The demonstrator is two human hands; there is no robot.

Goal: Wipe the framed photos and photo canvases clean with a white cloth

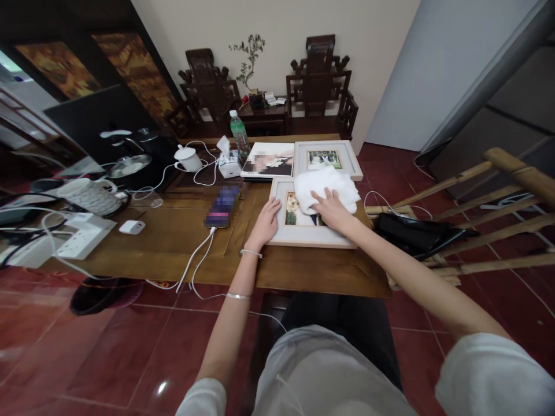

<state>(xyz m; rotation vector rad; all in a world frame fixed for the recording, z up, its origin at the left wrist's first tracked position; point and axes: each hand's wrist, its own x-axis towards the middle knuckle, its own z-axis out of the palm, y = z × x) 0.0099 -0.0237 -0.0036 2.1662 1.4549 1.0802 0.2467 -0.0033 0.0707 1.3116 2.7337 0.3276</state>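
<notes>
A white-framed photo lies flat on the wooden table in front of me. My left hand rests flat on the frame's left edge, fingers stretched out. My right hand presses a folded white cloth onto the frame's glass, fingers spread over the cloth. A second white-framed photo lies just behind, and an unframed photo print lies to its left.
A phone on a white cable lies left of the frame. A tissue box, green bottle, white cup, power strip and kettle crowd the table's left. A black bag sits on a bamboo chair at right.
</notes>
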